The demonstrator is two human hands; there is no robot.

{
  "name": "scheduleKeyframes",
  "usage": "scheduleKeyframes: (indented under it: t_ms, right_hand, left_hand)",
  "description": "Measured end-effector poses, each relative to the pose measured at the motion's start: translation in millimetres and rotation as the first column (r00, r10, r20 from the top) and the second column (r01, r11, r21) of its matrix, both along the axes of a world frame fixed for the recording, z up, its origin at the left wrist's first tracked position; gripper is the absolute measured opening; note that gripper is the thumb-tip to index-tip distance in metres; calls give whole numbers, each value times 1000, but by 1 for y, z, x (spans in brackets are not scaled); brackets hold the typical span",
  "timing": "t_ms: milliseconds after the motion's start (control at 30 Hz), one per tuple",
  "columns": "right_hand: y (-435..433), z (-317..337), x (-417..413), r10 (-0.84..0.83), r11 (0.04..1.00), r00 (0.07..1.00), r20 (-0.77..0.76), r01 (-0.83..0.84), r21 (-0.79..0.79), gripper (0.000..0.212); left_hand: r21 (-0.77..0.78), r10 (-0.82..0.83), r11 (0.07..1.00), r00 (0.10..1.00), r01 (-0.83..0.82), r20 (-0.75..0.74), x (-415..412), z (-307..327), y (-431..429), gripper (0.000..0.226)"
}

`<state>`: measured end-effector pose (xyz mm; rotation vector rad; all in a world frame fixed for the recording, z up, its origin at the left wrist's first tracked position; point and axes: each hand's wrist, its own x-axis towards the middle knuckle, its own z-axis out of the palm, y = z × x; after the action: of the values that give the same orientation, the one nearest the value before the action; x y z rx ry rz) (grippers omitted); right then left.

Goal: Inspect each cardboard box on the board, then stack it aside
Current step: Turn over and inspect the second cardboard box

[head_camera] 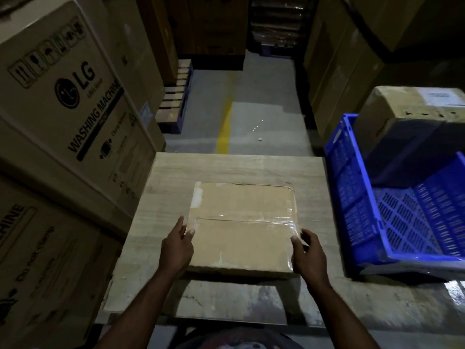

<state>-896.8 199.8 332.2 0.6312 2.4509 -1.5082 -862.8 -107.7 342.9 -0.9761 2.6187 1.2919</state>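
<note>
box point(241, 227) flat on counter point(226, 167), tape seam running left-right | left hand point(177, 244) grips its left edge, thumb on top | right hand point(308, 250) grips its right edge, fingers curled | blue crate point(357, 197) lies rightward, nearer right hand

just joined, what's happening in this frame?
A person is handling a flat, taped cardboard box on the wooden board. The left hand and right hand grip its left and right edges, thumbs on top. It looks to be lying on the board, not yet stacked aside. A blue crate sits to the right, washing machine cartons to the left.
</note>
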Motion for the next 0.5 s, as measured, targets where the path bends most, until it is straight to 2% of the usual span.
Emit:
scheduleKeyframes:
  t_ms: [67, 133, 300, 367, 433, 500]
  right_hand:
    - [-5, -4, 8, -35, 999, 993, 115, 36, -3, 54]
    - [-9, -1, 14, -31, 999, 985, 172, 35, -19, 53]
    - [-11, 5, 9, -67, 993, 983, 173, 82, -79, 55]
    - [-9, 9, 5, -84, 987, 981, 177, 106, -118, 57]
    - [-8, 19, 2, -122, 976, 981, 154, 146, -161, 57]
    - [-8, 30, -2, -163, 962, 980, 117, 184, -200, 56]
  left_hand:
    - [7, 47, 999, 991, -48, 124, 4, -2, -1, 53]
    - [6, -8, 1000, 979, 7, 204, 9, -1, 0, 57]
    - [40, -31, 999, 976, 23, 216, 2, 17, 0, 57]
    - [118, 27, 992, 974, -55, 226, -5, 23, -6, 72]
    - [279, 79, 951, 980, -129, 183, -10, 28, -15, 97]
    - [350, 71, 931, 991, -108, 115, -12, 30, -26, 116]
